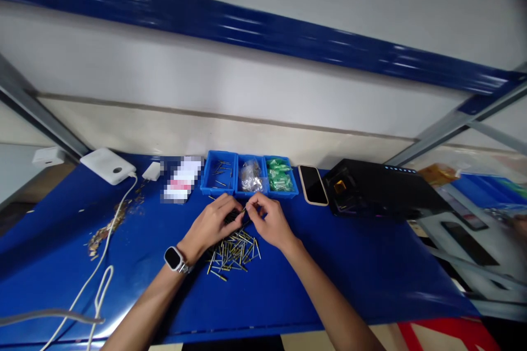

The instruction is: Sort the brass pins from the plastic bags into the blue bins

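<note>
A pin (246,210) is pinched by the right hand (268,224); brass pins (234,252) are heaped just below it; the left hand's (212,225) grip cannot be told.

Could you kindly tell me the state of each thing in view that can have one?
Left hand, closed on something dark
Right hand, pinching a thin pin
Gold-coloured pins, loose in a heap
Phone, screen dark
Leftmost blue bin, holding loose pins
White power bank, cable attached

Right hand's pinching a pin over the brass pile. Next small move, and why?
Likely drop the thin pin from the right hand into the left blue parts bin: it sits just ahead of that hand and already holds loose pins.
</note>
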`<state>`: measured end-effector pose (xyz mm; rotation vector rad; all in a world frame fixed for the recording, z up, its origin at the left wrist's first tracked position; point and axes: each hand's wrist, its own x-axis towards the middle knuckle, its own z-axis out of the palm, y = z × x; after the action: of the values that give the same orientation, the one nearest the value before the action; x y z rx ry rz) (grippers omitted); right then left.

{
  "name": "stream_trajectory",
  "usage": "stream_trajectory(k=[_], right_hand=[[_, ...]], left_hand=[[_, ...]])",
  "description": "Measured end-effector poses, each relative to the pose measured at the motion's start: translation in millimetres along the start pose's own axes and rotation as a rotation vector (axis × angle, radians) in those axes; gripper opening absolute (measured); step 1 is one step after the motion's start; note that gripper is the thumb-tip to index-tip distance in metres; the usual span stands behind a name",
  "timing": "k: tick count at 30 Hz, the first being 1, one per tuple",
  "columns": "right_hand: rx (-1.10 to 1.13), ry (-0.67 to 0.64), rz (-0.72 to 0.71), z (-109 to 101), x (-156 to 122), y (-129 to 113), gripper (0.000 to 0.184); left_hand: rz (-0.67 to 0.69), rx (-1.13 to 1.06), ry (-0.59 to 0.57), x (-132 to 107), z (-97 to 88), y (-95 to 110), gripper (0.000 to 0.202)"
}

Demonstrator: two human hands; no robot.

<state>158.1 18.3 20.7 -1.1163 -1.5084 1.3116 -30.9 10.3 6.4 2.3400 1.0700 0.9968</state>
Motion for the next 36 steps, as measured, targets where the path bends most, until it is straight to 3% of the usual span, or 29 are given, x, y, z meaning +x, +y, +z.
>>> stream_trajectory(k=[4,7,10,14,17,20,23,26,28,31,36], right_hand=[[0.272,-0.016,0.178,5,11,12,0.019],[0.487,-0.045,0.319,7,13,18,0.024],[0.633,-0.077,0.423,9,9,20,0.028],[0.755,-0.041,0.472,16,-1,17,0.028],[0.795,0.043,0.427,21,-8,14,0.027],[0.635,0.119,0.241,21,-13,11,0.026],[0.276,0.131,0.064,10,-15,7,0.031],[-0.152,0.029,0.002,-8,-13,6,0.030],[-0.427,-0.050,0.018,-20,-11,7,0.022],[-0.749,-0.074,0.033,-29,-8,12,0.005],[-0.896,-0.113,0.007,-26,-3,20,0.008]], left_hand=[[0.035,-0.016,0.044,4,5.3,-3,0.010],[0.069,-0.017,0.115,3,10.0,-3,0.028],[0.105,-0.014,0.150,2,12.2,0,0.032],[0.138,0.002,0.104,2,9.6,3,0.029],[0.122,0.011,0.069,0,6.1,3,0.023],[0.117,-0.002,0.092,0,0.9,-1,0.021],[0.086,0.055,0.301,5,-7.3,-12,0.021],[-0.060,0.227,0.461,14,-14.5,-28,0.018],[-0.140,0.294,0.420,18,-16.4,-37,0.021],[-0.125,0.290,0.330,19,-16.2,-40,0.026],[0.006,0.212,0.211,11,-15.0,-22,0.020]])
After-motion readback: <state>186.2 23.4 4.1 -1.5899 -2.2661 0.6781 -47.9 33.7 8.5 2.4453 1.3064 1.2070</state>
